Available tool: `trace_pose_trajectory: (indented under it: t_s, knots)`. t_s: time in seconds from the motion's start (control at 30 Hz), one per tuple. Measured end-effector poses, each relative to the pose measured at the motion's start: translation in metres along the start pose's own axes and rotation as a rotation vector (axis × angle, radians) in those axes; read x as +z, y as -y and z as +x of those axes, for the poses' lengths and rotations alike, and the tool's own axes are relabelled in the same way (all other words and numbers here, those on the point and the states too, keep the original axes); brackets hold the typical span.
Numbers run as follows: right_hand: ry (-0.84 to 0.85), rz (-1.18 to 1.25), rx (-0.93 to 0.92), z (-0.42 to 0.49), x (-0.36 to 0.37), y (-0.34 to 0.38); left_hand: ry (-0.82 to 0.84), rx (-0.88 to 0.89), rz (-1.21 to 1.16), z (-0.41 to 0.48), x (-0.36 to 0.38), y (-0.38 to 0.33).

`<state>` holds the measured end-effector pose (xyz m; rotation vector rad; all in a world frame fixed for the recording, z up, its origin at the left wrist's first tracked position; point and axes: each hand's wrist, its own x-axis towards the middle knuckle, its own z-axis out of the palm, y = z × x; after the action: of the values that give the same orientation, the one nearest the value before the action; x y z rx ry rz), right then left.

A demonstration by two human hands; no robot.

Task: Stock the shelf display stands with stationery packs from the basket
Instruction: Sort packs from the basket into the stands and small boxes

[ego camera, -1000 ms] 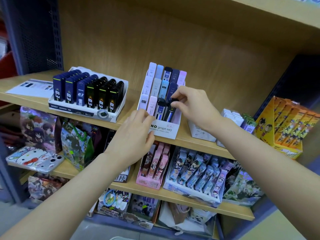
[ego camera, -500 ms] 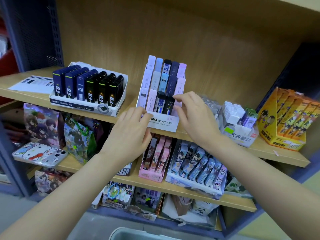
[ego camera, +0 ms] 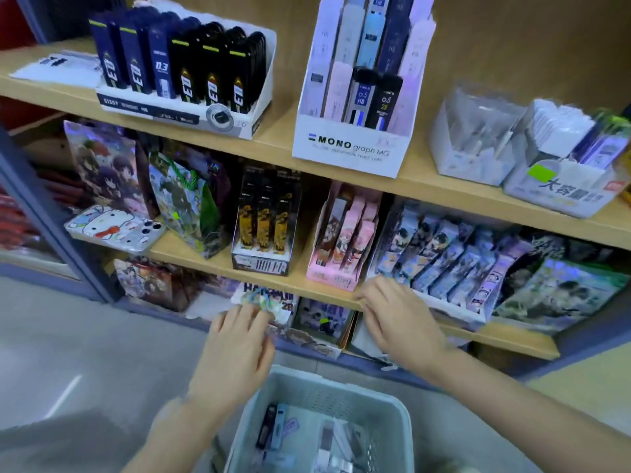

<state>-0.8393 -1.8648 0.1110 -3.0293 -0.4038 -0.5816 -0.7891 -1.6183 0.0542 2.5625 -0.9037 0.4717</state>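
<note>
Two hands in shot, and neither one carries a thing! Nearest, under the wrists, sits the basket [ego camera: 324,397], with packs [ego camera: 273,428] lying loose in its bottom, below and behind the fingertips. The left hand [ego camera: 235,346] hovers over the basket's far rim, fingers [ego camera: 246,315] loosely spread, gripping nothing. Just beside it, the right hand [ego camera: 401,322] hangs with fingers [ego camera: 372,295] slightly bent and empty, tips at the lower shelf [ego camera: 297,285] edge; blur hides whether they touch it. Right behind those tips stands a pink stand [ego camera: 341,274]. Higher and farther, above the right fingers, the MONO stand [ego camera: 348,148] holds tall packs upright in rows. Above the left fingers, farther left, a white stand [ego camera: 177,110] holds dark packs.
</note>
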Motion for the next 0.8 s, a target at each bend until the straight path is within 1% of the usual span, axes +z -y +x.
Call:
trace_pose_trajectory:
  t_s: [0.07, 0.17, 0.23, 0.3, 0.37, 0.47, 0.53, 0.6, 0.7, 0.8]
  knots:
    - [0.147, 0.007, -0.006, -0.021, 0.041, 0.002, 0.091, -0.046, -0.019, -0.022, 0.025, 0.007]
    - [0.370, 0.153, 0.036, -0.054, 0.095, 0.010, 0.239, -0.133, -0.058, -0.051, 0.061, 0.017]
    - [0.558, 0.222, 0.064, -0.074, 0.125, 0.019, 0.357, -0.240, -0.106, -0.070, 0.082, 0.023]
    - [0.700, 0.326, 0.120, -0.102, 0.160, 0.026, 0.471, -0.361, -0.149, -0.083, 0.098, 0.026]
    - [0.831, 0.423, 0.224, -0.128, 0.190, 0.036, 0.521, -0.494, -0.197, -0.095, 0.112, 0.025]
    - [0.959, 0.563, 0.353, -0.157, 0.222, 0.052, 0.501, -0.630, -0.378, -0.112, 0.130, 0.020]
    - [1.040, 0.639, 0.394, -0.168, 0.239, 0.064, 0.472, -0.723, -0.492, -0.118, 0.136, 0.013]
    - [1.096, 0.702, 0.404, -0.176, 0.253, 0.078, 0.443, -0.808, -0.550, -0.120, 0.141, 0.008]
    - [1.140, 0.795, 0.402, -0.185, 0.269, 0.100, 0.413, -0.822, -0.540, -0.121, 0.144, 0.005]
    - [1.157, 0.789, 0.395, -0.187, 0.279, 0.109, 0.382, -0.809, -0.537, -0.122, 0.146, 0.007]
